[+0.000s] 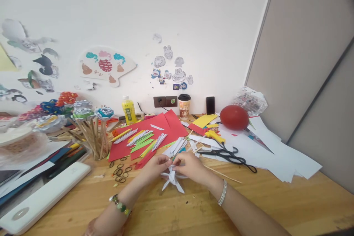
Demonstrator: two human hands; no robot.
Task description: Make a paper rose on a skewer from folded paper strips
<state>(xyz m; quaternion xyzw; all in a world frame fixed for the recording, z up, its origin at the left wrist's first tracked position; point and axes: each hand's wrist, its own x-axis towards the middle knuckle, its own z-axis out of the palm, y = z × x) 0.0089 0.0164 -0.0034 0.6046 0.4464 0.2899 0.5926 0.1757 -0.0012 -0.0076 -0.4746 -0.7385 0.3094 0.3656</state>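
A white folded-paper star (172,179) with several pointed arms is held low over the wooden table. My left hand (157,164) pinches its upper edge from the left. From the right, my right hand (190,166) grips the same edge, with the fingertips of both hands almost touching. My fingers hide the star's upper part. Just beyond my hands lies a bundle of white folded paper strips (177,146). Farther back, green folded strips (142,143) and yellow and white ones rest on red paper sheets (177,123).
Black scissors (229,155) and a yellow glue gun (215,135) lie right of my hands. Rubber bands (120,171) are scattered at left, near a holder of wooden sticks (95,140) and a long white device (47,195). Behind stand a yellow bottle (129,110), a cup (184,107) and a red balloon (234,117).
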